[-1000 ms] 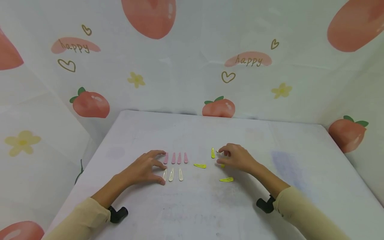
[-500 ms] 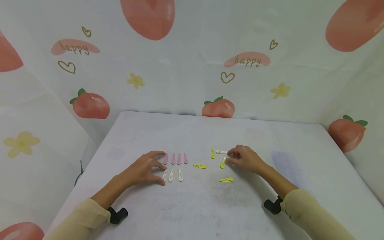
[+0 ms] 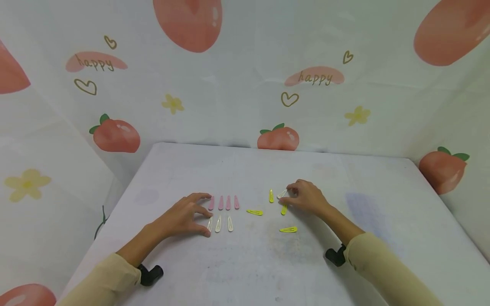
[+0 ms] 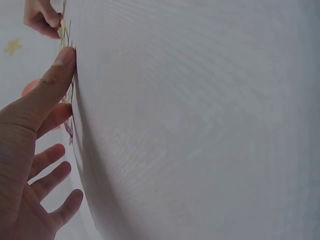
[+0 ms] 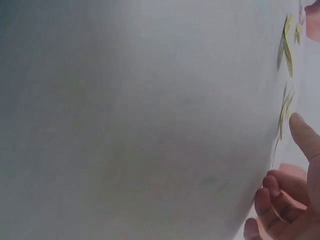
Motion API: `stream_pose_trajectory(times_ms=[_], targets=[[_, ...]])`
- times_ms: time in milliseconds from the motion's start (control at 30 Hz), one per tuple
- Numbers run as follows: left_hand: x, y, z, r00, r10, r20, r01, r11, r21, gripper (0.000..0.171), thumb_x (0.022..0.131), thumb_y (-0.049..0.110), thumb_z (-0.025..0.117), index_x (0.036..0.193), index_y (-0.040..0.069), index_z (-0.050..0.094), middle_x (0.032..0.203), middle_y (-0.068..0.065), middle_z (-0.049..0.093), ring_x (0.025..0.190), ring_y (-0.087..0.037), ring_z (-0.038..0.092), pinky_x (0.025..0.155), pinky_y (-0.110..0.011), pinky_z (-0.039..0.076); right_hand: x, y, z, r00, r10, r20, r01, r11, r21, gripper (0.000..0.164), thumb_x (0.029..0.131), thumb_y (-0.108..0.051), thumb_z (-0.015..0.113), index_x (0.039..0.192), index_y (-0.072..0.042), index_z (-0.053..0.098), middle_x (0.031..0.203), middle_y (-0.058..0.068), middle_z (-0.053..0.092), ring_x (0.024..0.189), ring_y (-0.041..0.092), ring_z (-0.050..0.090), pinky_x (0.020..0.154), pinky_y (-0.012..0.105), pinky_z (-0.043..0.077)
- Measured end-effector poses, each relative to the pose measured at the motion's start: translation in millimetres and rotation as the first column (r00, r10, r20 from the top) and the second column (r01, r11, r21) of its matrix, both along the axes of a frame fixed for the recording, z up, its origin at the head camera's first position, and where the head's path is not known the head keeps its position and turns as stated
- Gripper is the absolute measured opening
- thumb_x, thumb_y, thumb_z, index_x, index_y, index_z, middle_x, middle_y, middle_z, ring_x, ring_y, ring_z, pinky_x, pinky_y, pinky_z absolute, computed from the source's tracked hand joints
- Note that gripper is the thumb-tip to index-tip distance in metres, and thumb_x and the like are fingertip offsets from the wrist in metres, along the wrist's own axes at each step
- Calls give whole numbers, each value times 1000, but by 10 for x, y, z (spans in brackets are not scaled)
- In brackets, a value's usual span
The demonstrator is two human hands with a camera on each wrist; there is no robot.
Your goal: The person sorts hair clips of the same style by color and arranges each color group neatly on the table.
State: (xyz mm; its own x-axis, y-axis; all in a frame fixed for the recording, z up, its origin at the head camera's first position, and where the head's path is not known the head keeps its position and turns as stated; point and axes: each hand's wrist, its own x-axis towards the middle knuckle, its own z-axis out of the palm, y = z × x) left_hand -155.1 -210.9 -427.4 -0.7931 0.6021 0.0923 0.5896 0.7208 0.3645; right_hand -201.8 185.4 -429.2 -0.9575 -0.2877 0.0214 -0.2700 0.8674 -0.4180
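Snap hair clips in pink, white and yellow lie on the white table. My left hand spreads thumb and forefinger at the two ends of the leftmost white clip, its other fingers close to the leftmost pink clip. On the right, a slanted white hair clip lies between the thumb and forefinger of my right hand, which holds it near its ends. Just under that thumb lies a yellow clip, partly covered. The right wrist view shows the thumb apart from the curled fingers.
Other pink clips and white clips stand in two rows near my left hand. More yellow clips lie at the middle, beside the slanted white one, and closer to me. A peach-patterned cloth hangs behind.
My right hand drew back to the right, uncovering the white clip lying crosswise, then returned left to it. That clip has turned to a slant. The left hand stays in place.
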Motion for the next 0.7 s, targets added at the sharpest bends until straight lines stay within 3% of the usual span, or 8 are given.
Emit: stream_pose_trajectory(times_ms=[233, 500, 700], targets=[[1, -4, -12, 1000, -2, -4, 2, 1000, -6, 58, 63, 58, 86, 103, 16, 81, 140, -9, 55, 131, -33, 47, 102, -56, 42, 12, -100, 27, 998, -64, -19, 66, 995, 80, 58, 76, -51, 81, 107, -3, 76, 81, 0, 61, 74, 16, 53, 63, 32, 45], [-7, -8, -19, 1000, -2, -4, 2, 1000, -6, 57, 63, 59, 86, 103, 17, 81, 140, -8, 55, 131, -32, 47, 102, -56, 42, 31, -133, 20, 996, -79, -39, 82, 994, 72, 49, 77, -44, 83, 104, -3, 77, 80, 1, 61, 73, 17, 53, 63, 32, 44], [-4, -12, -19, 1000, 0, 0, 0, 1000, -5, 57, 64, 58, 86, 103, 17, 81, 140, -8, 54, 131, -32, 46, 102, -57, 42, 35, -194, 49, 994, -108, -23, 110, 990, 88, 59, 75, -52, 81, 104, -1, 76, 79, 0, 62, 73, 17, 55, 62, 31, 45]])
